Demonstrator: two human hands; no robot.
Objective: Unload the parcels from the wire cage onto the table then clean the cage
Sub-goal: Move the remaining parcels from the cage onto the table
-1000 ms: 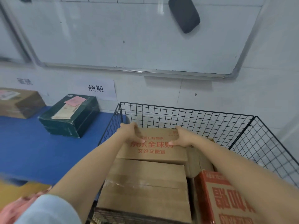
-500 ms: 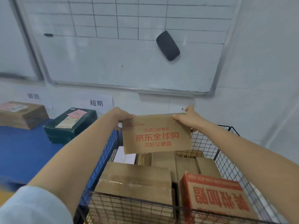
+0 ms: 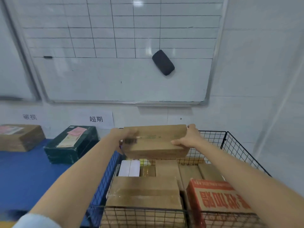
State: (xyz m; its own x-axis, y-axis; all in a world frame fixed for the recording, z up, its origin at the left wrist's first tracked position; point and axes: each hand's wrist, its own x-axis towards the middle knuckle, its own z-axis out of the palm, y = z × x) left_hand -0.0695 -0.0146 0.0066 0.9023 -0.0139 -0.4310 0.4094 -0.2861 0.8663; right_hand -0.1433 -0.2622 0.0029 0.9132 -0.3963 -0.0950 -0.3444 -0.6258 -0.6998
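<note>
Held in the air over the far end of the wire cage point(image 3: 212, 140), above the parcels inside and touching none of them: a brown parcel point(image 3: 156, 139), long side across the view. Gripped at its right end by the right hand point(image 3: 189, 139), thumb along the front face, fingers point(image 3: 190, 126) curled over the top edge. Clasped at its left end by the left hand point(image 3: 122, 137).

Best carried level and swung left over the cage's side wall, high enough to clear the wire. Then set down flat on the blue tabletop point(image 3: 24, 175), probably on the bare stretch near the dark green parcel point(image 3: 72, 143), not on top of it. Hold both ends until the base rests.

Plenty left to unload: a large brown box point(image 3: 143, 191), a red-printed box point(image 3: 218, 196), a white packet point(image 3: 130, 167) and smaller cartons behind.

Hard to make out: the left hand's fingers, smeared by motion, and a blurred patch on the parcel's left face. Hidden: the parcel's underside, the cage floor, and anything beneath the top layer. Cut off: the foot of the near cage wall and the tabletop's left reach.
</note>
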